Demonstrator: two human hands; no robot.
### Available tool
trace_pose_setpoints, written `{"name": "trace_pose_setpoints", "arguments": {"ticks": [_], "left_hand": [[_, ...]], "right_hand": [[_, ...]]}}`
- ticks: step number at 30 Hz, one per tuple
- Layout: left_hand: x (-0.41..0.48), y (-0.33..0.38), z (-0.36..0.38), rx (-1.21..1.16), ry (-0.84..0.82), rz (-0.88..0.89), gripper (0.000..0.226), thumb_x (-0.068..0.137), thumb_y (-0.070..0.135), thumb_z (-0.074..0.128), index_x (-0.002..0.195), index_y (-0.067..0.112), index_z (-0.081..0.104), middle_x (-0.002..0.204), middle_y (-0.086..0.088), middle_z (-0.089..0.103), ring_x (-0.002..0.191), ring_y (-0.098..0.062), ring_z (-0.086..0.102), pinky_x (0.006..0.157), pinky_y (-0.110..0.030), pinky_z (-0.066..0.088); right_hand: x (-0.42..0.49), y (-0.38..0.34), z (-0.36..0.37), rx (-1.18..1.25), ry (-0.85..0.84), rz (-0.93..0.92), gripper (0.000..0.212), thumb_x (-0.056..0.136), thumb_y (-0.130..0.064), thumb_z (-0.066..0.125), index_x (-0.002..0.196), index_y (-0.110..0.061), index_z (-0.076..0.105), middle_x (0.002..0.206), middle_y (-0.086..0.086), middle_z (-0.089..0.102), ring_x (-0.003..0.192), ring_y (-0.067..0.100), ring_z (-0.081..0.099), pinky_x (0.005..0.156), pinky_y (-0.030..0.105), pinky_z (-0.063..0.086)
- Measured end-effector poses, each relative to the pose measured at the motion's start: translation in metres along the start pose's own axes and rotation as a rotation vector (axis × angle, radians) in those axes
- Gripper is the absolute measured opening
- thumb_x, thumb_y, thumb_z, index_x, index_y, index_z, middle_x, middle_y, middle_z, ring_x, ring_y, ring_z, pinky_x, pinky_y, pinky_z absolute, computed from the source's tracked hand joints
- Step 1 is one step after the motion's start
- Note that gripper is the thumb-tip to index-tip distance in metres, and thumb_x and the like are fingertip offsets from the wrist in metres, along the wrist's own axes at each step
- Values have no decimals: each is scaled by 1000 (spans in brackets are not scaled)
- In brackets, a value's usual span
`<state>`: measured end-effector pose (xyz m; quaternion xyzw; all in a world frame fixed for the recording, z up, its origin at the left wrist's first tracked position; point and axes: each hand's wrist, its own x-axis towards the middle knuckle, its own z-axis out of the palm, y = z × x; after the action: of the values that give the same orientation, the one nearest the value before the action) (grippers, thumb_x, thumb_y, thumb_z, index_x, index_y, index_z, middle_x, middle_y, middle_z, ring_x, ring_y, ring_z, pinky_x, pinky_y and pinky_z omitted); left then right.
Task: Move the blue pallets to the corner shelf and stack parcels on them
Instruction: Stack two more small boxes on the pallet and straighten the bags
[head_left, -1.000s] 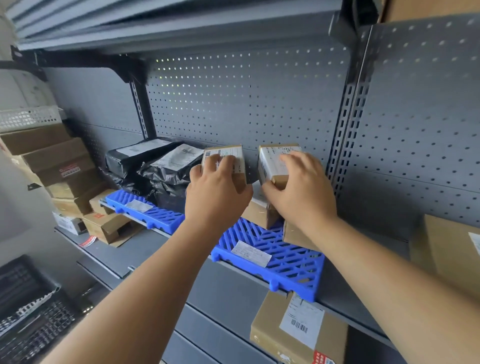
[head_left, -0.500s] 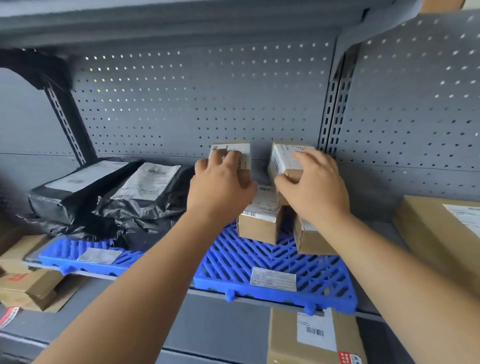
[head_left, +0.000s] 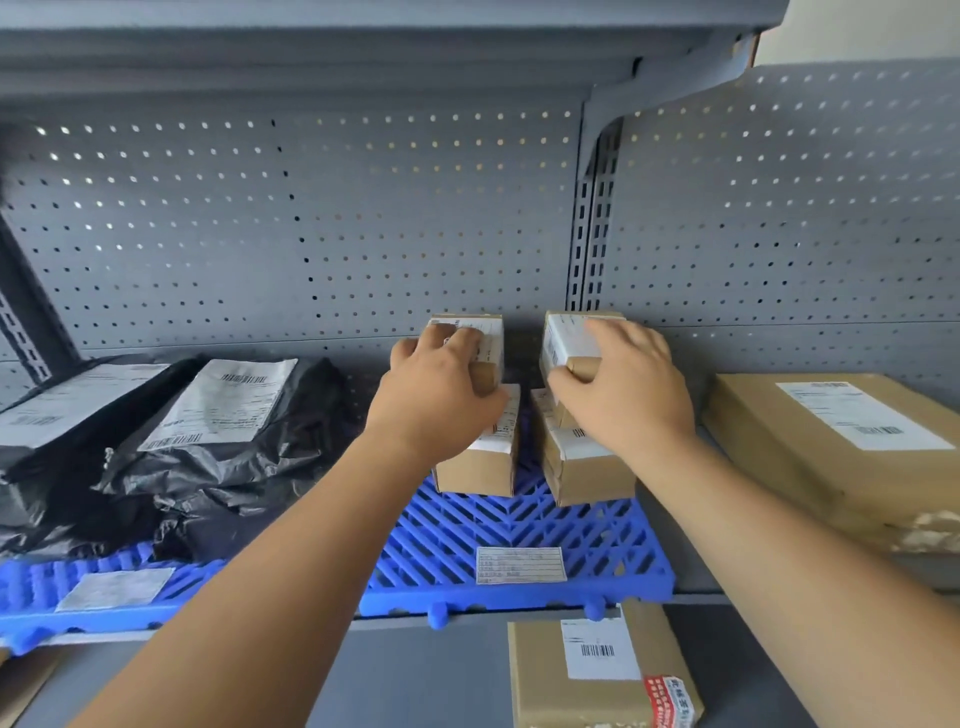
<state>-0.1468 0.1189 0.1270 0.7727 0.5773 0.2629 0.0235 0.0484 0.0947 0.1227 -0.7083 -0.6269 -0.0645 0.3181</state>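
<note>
Two small parcels sit on top of two lower ones at the back of the right blue pallet (head_left: 519, 566), near the pegboard (head_left: 311, 234). Left hand (head_left: 436, 395) has its grip clamped on the upper left parcel (head_left: 485, 338); right hand (head_left: 628, 395) clamps the upper right parcel (head_left: 563, 338). Both lower boxes (head_left: 478, 467) run lengthwise front to back. Black bags (head_left: 208, 441) lie on the left pallet (head_left: 41, 587).

Both forearms are bare to the frame edge; the left hand (head_left: 441, 400) and right hand (head_left: 628, 395) wear no gloves, rings or watch.
</note>
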Motion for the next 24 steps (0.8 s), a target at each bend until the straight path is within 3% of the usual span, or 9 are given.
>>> {"name": "trace_pose_setpoints", "arguments": {"ticks": [5,13,17,24], "left_hand": [[1,4,4,-40,-17,29,67,90,54,62,150,28,44,150,2,41,134,-32,33,108,-40,36],[-2,0,7,-20,-49,34,69,90,56,61,150,28,43,151,2,42,138,-32,30,111,-44,36],[-3,0,3,25,-46,22,71,89,57,60,152,31,40,158,3,35,144,-28,24,112,-52,35],[-9,1,1,40,18,32,70,90,60,57,152,34,38,161,1,32,147,-29,23,115,-53,29]], "right_hand": [[-5,3,-1,-35,-7,5,59,89,-49,56,141,-22,51,150,0,46,139,25,35,99,42,43],[-12,-1,3,-57,-31,-28,53,88,-49,56,131,-18,59,142,0,51,134,24,39,96,42,44],[-10,-5,1,-94,-47,-28,58,88,-56,53,137,-25,54,149,-4,46,138,22,36,105,48,36],[-13,-11,1,-106,-32,-25,66,88,-62,47,146,-31,45,155,-6,39,142,22,31,113,52,27]]}}
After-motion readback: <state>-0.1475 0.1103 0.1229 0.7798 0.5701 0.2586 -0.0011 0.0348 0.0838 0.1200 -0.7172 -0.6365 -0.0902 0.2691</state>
